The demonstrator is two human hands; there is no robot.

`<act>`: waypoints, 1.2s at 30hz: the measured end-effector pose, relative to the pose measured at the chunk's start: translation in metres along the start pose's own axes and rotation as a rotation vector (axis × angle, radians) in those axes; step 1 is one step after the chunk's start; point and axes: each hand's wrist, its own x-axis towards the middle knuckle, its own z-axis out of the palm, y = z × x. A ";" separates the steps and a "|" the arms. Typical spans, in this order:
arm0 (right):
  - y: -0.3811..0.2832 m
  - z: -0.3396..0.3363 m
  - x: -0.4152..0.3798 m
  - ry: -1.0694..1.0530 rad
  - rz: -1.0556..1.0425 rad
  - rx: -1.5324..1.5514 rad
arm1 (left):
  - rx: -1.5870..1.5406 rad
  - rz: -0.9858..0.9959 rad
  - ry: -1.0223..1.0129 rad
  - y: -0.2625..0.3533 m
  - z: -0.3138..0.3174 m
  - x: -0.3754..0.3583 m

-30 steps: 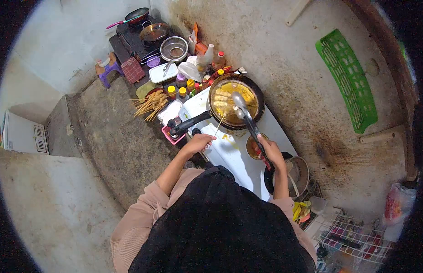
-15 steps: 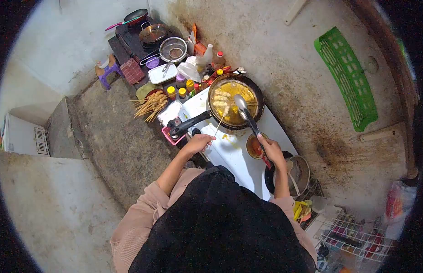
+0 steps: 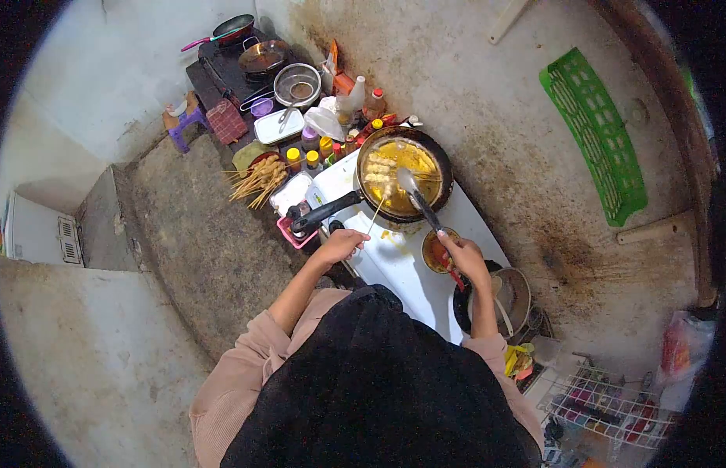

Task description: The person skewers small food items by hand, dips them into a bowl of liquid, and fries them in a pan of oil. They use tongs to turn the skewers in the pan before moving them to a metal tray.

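Observation:
My left hand (image 3: pixel 344 245) is closed around the bare end of a wooden skewer (image 3: pixel 376 214), left of the stove. The skewer's other end reaches into the frying pan (image 3: pixel 447 173), where pale battered skewers (image 3: pixel 378 168) lie in bubbling yellow oil. In my right hand (image 3: pixel 467 259) is a pair of tongs (image 3: pixel 425 209) with dark handles and silver tips. Those tips overlap the oil at the pan's middle, just right of the food. Below the pan, beside my right hand, sits a small bowl of reddish sauce (image 3: pixel 436 253).
The pan's black handle (image 3: pixel 335 209) points left over the white stove top (image 3: pixel 394 269). Several skewers of coated food (image 3: pixel 263 178) are piled at left, near sauce bottles (image 3: pixel 312 158) and a white tray (image 3: pixel 278 127). A dark pot with a ladle (image 3: pixel 512 292) stands at right.
The tongs' silver tips have shifted slightly left and down within the pan, and my right hand has moved a little left. My left hand keeps its place on the skewer.

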 end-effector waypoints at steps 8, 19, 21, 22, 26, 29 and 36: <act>-0.004 -0.003 -0.004 -0.028 -0.064 0.143 | 0.052 -0.003 -0.023 -0.002 -0.001 0.001; -0.029 -0.006 -0.022 0.083 -0.123 0.099 | 0.043 -0.030 0.012 0.006 0.001 -0.002; -0.018 -0.005 -0.011 0.080 -0.045 0.074 | 0.147 0.013 0.053 0.009 0.003 -0.006; -0.013 -0.004 -0.007 0.077 0.034 0.050 | 0.148 0.013 0.053 0.011 0.003 -0.007; -0.016 -0.006 -0.006 -0.026 0.012 -0.016 | 0.237 0.079 0.091 0.009 0.004 -0.005; -0.010 -0.002 -0.005 -0.051 -0.101 0.158 | 0.259 0.115 0.108 0.004 0.003 -0.002; -0.011 -0.001 -0.001 0.029 -0.017 0.049 | 0.295 0.136 0.144 -0.006 0.002 0.002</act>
